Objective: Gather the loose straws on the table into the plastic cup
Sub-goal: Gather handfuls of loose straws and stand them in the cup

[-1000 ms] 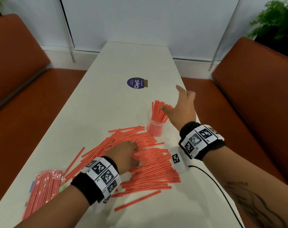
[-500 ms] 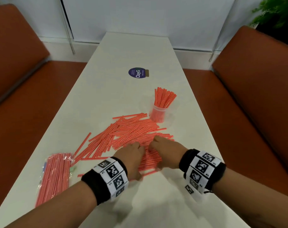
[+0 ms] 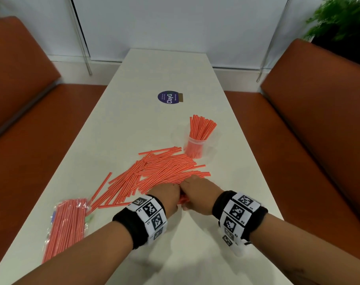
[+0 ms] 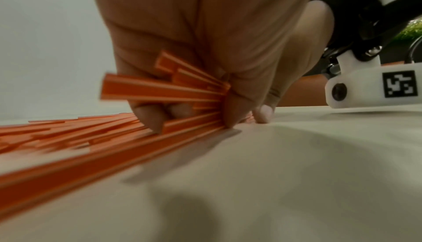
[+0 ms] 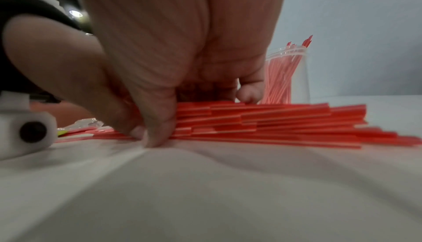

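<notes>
From the head camera, a white table (image 3: 134, 128) runs away between two orange-brown benches (image 3: 319, 124). A heap of loose straws (image 3: 162, 171), red with thin white stripes, lies across the middle of the table. Just beyond the heap's far right corner stands the plastic cup (image 3: 194, 149), upright, with a bunch of straws fanning out of its mouth. The left hand (image 3: 164, 197) and right hand (image 3: 195, 194) meet at the near edge of the heap, knuckles up, with a few straws showing between them. A plastic packet of straws (image 3: 67, 225) lies near the table's left edge, and a round purple sticker (image 3: 168, 97) sits farther up the table.

The left wrist camera shows the left hand's fingers (image 4: 150, 117) curled round a small bunch of straws that juts out above them, fingertips down among the pile.

In the right wrist camera, the right hand's thumb (image 5: 157, 130) and a finger press together on the table at the edge of the stack. They seem to pinch the straw ends, though blur makes this uncertain. The cup stands behind the stack.
</notes>
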The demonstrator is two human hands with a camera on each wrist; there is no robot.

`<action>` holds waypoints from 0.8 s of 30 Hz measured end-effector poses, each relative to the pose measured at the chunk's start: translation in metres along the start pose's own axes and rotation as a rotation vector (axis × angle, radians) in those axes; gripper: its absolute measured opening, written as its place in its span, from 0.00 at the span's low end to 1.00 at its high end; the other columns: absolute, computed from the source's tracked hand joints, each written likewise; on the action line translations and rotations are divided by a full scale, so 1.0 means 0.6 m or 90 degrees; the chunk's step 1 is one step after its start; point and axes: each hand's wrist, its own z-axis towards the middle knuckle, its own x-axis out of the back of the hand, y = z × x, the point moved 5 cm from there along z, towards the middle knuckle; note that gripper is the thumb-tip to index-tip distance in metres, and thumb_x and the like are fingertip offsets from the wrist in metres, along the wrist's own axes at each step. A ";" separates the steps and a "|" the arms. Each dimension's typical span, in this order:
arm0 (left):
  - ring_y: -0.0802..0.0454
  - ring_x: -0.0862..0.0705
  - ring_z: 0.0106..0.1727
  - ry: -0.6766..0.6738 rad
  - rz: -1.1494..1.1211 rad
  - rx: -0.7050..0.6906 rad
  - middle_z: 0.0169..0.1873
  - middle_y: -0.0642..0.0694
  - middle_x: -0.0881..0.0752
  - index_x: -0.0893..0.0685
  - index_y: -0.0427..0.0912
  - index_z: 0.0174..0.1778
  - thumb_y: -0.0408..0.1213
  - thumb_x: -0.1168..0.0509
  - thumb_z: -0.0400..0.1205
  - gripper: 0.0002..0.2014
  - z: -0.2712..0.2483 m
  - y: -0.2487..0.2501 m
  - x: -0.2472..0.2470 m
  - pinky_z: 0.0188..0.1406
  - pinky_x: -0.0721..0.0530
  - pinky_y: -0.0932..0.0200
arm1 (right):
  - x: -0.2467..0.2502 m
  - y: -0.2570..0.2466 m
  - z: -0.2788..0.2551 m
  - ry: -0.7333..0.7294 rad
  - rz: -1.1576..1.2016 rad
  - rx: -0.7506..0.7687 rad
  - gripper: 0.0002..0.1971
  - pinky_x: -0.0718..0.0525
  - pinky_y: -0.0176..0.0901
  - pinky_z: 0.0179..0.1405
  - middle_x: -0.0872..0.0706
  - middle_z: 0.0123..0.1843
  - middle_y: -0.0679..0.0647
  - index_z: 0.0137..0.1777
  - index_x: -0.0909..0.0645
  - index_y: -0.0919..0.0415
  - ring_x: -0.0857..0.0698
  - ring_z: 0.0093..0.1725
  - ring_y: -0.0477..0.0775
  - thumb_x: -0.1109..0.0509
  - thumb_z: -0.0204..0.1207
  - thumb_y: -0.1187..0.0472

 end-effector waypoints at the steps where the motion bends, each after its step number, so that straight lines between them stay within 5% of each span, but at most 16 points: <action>1: 0.41 0.18 0.58 0.004 0.018 0.007 0.58 0.39 0.17 0.22 0.37 0.61 0.31 0.42 0.79 0.14 0.001 0.000 0.000 0.54 0.20 0.51 | -0.001 0.000 0.001 0.009 -0.016 -0.003 0.16 0.27 0.53 0.62 0.19 0.63 0.60 0.62 0.25 0.63 0.24 0.63 0.61 0.35 0.77 0.55; 6: 0.41 0.24 0.66 0.036 0.137 0.025 0.65 0.39 0.22 0.27 0.37 0.65 0.35 0.49 0.84 0.16 -0.001 0.001 0.006 0.62 0.27 0.49 | -0.006 -0.004 0.000 -0.008 -0.100 -0.010 0.15 0.30 0.55 0.64 0.23 0.67 0.62 0.65 0.29 0.66 0.27 0.67 0.63 0.44 0.80 0.64; 9: 0.42 0.18 0.59 0.043 0.092 0.016 0.60 0.41 0.18 0.26 0.40 0.63 0.35 0.49 0.83 0.14 -0.004 -0.001 0.017 0.54 0.23 0.50 | -0.002 -0.005 -0.001 -0.006 -0.074 -0.008 0.15 0.27 0.56 0.61 0.23 0.65 0.63 0.65 0.29 0.66 0.25 0.65 0.64 0.43 0.79 0.66; 11: 0.44 0.15 0.51 0.066 -0.019 0.018 0.54 0.44 0.14 0.25 0.42 0.60 0.38 0.45 0.83 0.12 -0.009 -0.010 0.035 0.46 0.22 0.53 | 0.007 -0.001 -0.003 0.012 -0.020 -0.011 0.13 0.25 0.55 0.56 0.20 0.62 0.63 0.63 0.28 0.66 0.22 0.60 0.65 0.43 0.80 0.64; 13: 0.49 0.16 0.48 0.112 -0.156 0.048 0.51 0.49 0.14 0.24 0.47 0.59 0.45 0.38 0.80 0.13 -0.016 -0.030 0.059 0.48 0.21 0.56 | 0.020 0.009 -0.004 0.044 0.042 -0.020 0.11 0.24 0.52 0.47 0.18 0.55 0.63 0.60 0.28 0.67 0.18 0.52 0.65 0.43 0.82 0.62; 17: 0.51 0.20 0.57 0.309 -0.498 0.124 0.56 0.53 0.23 0.31 0.48 0.71 0.43 0.25 0.70 0.34 -0.026 -0.071 0.111 0.61 0.21 0.54 | 0.053 0.043 -0.004 0.096 0.244 -0.092 0.03 0.29 0.43 0.32 0.24 0.36 0.52 0.52 0.32 0.61 0.24 0.34 0.54 0.45 0.83 0.64; 19: 0.51 0.21 0.56 0.384 -0.681 0.140 0.59 0.50 0.25 0.38 0.46 0.76 0.41 0.23 0.69 0.42 -0.027 -0.078 0.126 0.61 0.21 0.53 | 0.076 0.053 -0.003 0.141 0.353 -0.108 0.01 0.28 0.40 0.30 0.25 0.36 0.52 0.51 0.34 0.59 0.25 0.33 0.50 0.47 0.83 0.64; 22: 0.48 0.20 0.63 0.298 -0.873 0.128 0.63 0.48 0.22 0.41 0.41 0.77 0.44 0.28 0.73 0.40 -0.004 -0.054 0.118 0.68 0.23 0.46 | 0.099 0.047 0.006 0.198 0.452 -0.101 0.10 0.19 0.46 0.44 0.19 0.47 0.59 0.60 0.30 0.65 0.20 0.42 0.55 0.47 0.84 0.63; 24: 0.45 0.21 0.67 0.220 -0.914 0.101 0.65 0.45 0.20 0.34 0.39 0.73 0.46 0.34 0.78 0.30 0.009 -0.022 0.113 0.70 0.24 0.45 | 0.110 0.025 0.014 0.236 0.456 -0.047 0.12 0.17 0.33 0.48 0.18 0.46 0.53 0.62 0.27 0.67 0.18 0.44 0.47 0.46 0.83 0.67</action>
